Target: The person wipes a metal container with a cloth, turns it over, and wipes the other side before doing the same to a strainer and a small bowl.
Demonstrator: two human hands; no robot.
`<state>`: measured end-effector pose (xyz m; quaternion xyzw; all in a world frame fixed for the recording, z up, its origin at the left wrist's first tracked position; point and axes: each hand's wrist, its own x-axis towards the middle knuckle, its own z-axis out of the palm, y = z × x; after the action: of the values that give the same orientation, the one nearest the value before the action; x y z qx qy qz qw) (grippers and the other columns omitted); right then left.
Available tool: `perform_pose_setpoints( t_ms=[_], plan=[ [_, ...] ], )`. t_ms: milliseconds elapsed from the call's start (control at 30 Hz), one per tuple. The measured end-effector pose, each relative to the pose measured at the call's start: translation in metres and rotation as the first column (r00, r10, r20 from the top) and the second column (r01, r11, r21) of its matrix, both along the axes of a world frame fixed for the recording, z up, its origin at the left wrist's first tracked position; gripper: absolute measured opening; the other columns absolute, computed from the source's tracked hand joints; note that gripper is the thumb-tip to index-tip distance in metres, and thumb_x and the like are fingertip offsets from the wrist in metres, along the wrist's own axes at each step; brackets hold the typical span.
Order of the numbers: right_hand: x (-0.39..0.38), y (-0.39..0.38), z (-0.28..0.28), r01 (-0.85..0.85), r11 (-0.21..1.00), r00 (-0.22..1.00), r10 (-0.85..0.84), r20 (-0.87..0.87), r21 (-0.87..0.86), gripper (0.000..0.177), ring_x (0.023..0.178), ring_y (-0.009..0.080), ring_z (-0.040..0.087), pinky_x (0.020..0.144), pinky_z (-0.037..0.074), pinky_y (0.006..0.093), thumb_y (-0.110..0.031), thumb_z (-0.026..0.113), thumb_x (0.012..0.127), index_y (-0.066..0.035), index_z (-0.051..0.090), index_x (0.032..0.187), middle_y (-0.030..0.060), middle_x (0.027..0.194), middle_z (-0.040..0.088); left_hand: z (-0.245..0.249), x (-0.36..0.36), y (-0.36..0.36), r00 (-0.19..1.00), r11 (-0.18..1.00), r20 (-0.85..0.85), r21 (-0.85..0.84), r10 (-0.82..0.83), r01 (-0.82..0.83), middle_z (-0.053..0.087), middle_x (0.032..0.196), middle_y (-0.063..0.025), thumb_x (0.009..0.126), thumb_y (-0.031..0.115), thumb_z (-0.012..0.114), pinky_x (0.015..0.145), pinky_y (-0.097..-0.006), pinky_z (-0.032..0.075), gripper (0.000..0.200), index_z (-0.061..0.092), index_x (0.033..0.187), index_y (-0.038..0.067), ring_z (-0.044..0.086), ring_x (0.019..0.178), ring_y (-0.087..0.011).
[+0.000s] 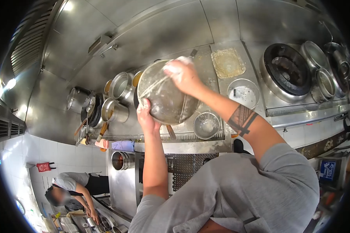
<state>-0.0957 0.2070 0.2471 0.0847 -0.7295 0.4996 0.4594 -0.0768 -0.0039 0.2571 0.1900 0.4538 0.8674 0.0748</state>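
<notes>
A large round sieve (165,99) with fine mesh and crossing support wires is held up, tilted, over the steel counter. My left hand (147,118) grips its lower left rim, thumb on the near side. My right hand (181,73), white with flour on the fingers, is closed at its upper right edge; the fingertips are slightly blurred. Below and to the right stands a metal bowl (206,125) with white powder in it. A flat brown handle (170,132) sticks out beneath the sieve; what it belongs to is hidden.
Flour covers a square tray (228,63) at the back. A white-bottomed basin (243,93) and a black-rimmed wok (286,68) stand right. Steel pots (114,110) crowd the left, near a folded purple cloth (123,145). A person (72,190) bends over containers at lower left.
</notes>
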Motion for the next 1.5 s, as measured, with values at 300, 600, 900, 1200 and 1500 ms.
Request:
perform_pose_setpoints(
  t_ms=[300, 600, 900, 1200, 1500],
  plan=[
    [-0.019, 0.005, 0.014, 0.144, 0.378, 0.929, 0.268, 0.257, -0.914, 0.061, 0.114, 0.027, 0.063, 0.103, 0.05, 0.0407, -0.06, 0.052, 0.103, -0.006, 0.059, 0.13, 0.0119, 0.115, 0.071, 0.002, 0.021, 0.015, 0.763, 0.549, -0.584, -0.748, -0.278, -0.373, 0.076, 0.097, -0.0133, 0.093, 0.006, 0.07, 0.079, -0.0368, 0.059, 0.011, 0.075, 0.101, 0.001, 0.072, 0.084, -0.0258],
    [0.021, 0.102, -0.039, -0.157, 0.325, 0.721, 0.683, 0.117, -0.933, 0.043, 0.093, 0.022, 0.071, 0.083, 0.06, 0.0384, -0.025, 0.079, 0.089, -0.008, 0.062, 0.124, 0.0103, 0.105, 0.071, -0.026, 0.005, 0.014, 0.299, 0.301, -0.592, -0.705, -0.748, -0.642, 0.06, 0.145, -0.0115, 0.073, -0.002, 0.06, 0.116, -0.0449, 0.043, 0.071, 0.06, 0.143, 0.013, 0.059, 0.132, -0.0288],
    [0.028, 0.104, -0.023, -0.164, 0.535, 0.852, 0.5, 0.154, -0.829, 0.042, 0.092, 0.0207, 0.071, 0.08, 0.06, 0.0364, -0.002, 0.077, 0.082, -0.003, 0.062, 0.122, 0.01, 0.103, 0.071, -0.039, -0.028, -0.015, 0.909, 0.76, -0.381, -0.637, -0.167, -0.128, 0.022, 0.169, -0.0223, 0.096, 0.013, 0.072, 0.125, -0.0399, 0.023, 0.083, 0.024, 0.163, 0.004, 0.024, 0.156, -0.0319],
    [0.028, 0.15, -0.078, 0.207, 0.952, 0.758, -0.012, 0.652, -0.224, 0.051, 0.106, 0.0245, 0.069, 0.091, 0.053, 0.0363, -0.035, 0.077, 0.089, -0.005, 0.064, 0.129, 0.0153, 0.112, 0.073, -0.069, -0.01, -0.01, 0.819, 0.97, 0.52, 0.152, -0.24, 0.188, 0.066, 0.112, -0.0199, 0.074, -0.013, 0.051, 0.099, -0.0555, 0.054, 0.057, 0.054, 0.131, -0.01, 0.067, 0.105, -0.037],
    [0.116, 0.203, -0.253, -0.25, 0.657, 0.157, -0.697, 0.699, 0.711, 0.058, 0.127, 0.0389, 0.061, 0.107, 0.047, 0.0473, -0.017, 0.063, 0.084, -0.002, 0.056, 0.139, 0.0284, 0.134, 0.063, -0.056, 0.006, -0.002, 0.866, 0.988, 0.494, 0.157, -0.077, -0.002, 0.063, 0.123, -0.0195, 0.078, -0.014, 0.05, 0.105, -0.0516, 0.051, 0.063, 0.05, 0.139, -0.002, 0.064, 0.112, -0.0364]
  ],
)
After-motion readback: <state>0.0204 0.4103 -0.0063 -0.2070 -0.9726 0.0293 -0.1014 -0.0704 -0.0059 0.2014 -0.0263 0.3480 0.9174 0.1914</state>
